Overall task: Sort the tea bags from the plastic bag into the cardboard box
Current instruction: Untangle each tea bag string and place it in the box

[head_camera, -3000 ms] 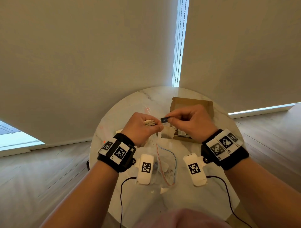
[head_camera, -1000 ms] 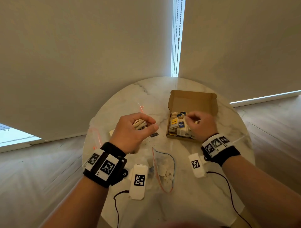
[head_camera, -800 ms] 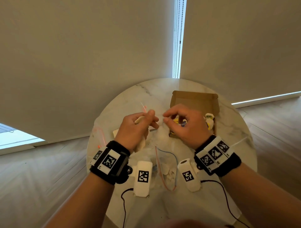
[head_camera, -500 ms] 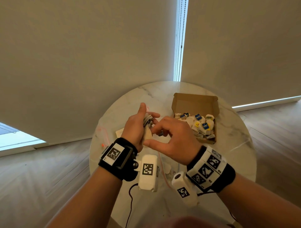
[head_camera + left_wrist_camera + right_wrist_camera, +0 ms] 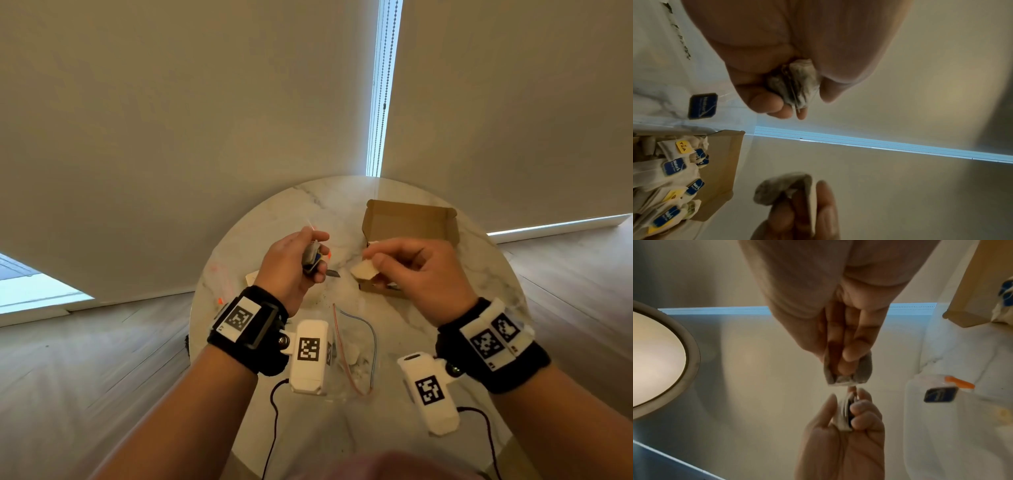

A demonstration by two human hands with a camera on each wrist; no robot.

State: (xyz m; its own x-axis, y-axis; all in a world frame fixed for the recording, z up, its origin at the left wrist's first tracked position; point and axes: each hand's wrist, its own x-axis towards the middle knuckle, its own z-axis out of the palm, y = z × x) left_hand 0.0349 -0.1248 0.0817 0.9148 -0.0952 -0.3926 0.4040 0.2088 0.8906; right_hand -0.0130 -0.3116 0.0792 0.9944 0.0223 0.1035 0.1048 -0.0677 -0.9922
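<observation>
**Hands over desk, tea bags in both**

Left hand (image 5: 291, 265) grips a small stack of tea bags (image 5: 795, 84); right hand (image 5: 416, 270) pinches one tea bag (image 5: 364, 270). Left wrist view alone shows cardboard box (image 5: 723, 162) contents: blue "Natur" tags (image 5: 674, 166), yellow "TEA" tag (image 5: 683, 146). Plastic bag (image 5: 354, 353) lies on desk (image 5: 479, 274).

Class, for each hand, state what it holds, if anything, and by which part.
The left hand grips a small stack of tea bags across its flat sides, thumb against fingers. The right hand pinches a single tea bag by one end, between thumb and fingertips.
</observation>
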